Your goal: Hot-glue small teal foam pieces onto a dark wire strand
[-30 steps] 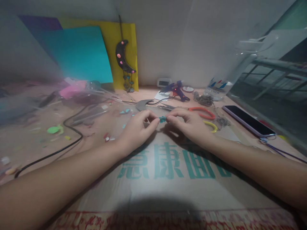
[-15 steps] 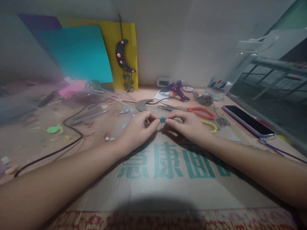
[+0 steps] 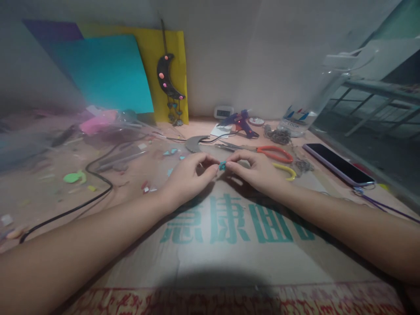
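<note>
A small teal piece (image 3: 222,166) is pinched between the fingertips of my left hand (image 3: 193,175) and my right hand (image 3: 254,171), just above the cardboard with green printed characters (image 3: 229,218). Its exact shape is too small to make out. Behind my fingers lie a grey crescent (image 3: 194,143) and scissors with orange handles (image 3: 274,154). A yellow-handled tool (image 3: 288,170) is partly hidden by my right hand. Small light-blue bits (image 3: 170,152) are scattered beyond my left hand.
At the back are a purple glue gun (image 3: 244,124), a small white display (image 3: 224,112) and a yellow board (image 3: 180,78) with a hanging black crescent. A phone (image 3: 339,164) and clear container (image 3: 300,118) are on the right. A black cable (image 3: 98,173) curves across the left.
The teal piece has turned and tilted between my fingertips, and looks narrower now. Both hands have kept nearly the same place.
</note>
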The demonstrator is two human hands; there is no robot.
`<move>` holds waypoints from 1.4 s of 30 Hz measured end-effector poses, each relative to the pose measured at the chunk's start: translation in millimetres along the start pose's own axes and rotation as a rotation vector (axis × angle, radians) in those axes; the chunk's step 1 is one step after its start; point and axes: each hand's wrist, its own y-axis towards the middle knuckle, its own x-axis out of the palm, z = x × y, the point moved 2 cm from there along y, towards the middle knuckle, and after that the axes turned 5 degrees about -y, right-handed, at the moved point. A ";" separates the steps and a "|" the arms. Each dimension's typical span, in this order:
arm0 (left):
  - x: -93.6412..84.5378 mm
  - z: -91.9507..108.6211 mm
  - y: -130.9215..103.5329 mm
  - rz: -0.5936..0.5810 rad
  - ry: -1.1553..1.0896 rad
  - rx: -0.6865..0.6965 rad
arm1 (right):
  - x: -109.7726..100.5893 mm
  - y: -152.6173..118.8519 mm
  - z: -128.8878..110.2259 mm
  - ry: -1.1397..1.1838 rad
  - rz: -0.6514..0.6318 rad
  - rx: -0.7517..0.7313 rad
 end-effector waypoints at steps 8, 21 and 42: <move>0.5 -2.0 0.7 -0.009 0.072 0.030 | 1.8 -2.0 -3.5 -0.109 0.011 -0.136; 1.7 -1.5 1.0 -0.042 0.080 0.045 | 1.6 -3.7 -3.7 -0.112 0.008 -0.179; -6.0 2.5 1.6 0.056 -0.028 -0.068 | 2.4 -5.1 -3.1 -0.129 0.076 -0.152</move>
